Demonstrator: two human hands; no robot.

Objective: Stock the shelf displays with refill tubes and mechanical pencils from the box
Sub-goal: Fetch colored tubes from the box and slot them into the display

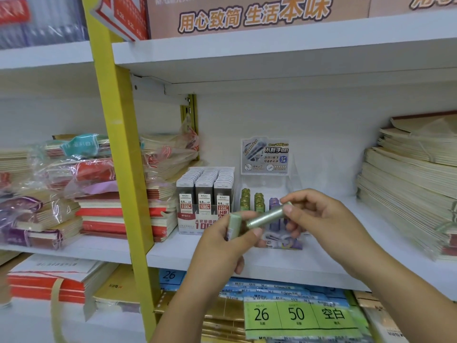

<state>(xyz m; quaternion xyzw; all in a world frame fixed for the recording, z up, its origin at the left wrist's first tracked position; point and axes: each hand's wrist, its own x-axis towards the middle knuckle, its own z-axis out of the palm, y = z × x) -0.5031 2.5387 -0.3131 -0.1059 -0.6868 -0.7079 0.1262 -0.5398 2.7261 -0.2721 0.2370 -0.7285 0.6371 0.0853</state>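
- Left hand (222,246): fingers curled round pale tube (234,225), held upright
- Right hand (319,219): fingertips pinch glitter tube (268,216), tilted, left end just beside left hand
- Display (265,157): on shelf (346,266), just behind both hands, holds stocked tubes (252,201)

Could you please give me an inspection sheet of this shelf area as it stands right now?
Surface: white shelf, partly bare to the right of the displays.
Job's things: pale green tube and glittery green tube are in hand; clear display holds upright green tubes and purple tubes; grey refill cases stand in a box to its left.
Clutter: bagged notebooks at left; paper stacks at right.
Grippers: left hand grips the pale green tube; right hand pinches the glittery green tube.
Cables: nothing seen.
Surroundings: yellow upright; green labels on the shelf below.
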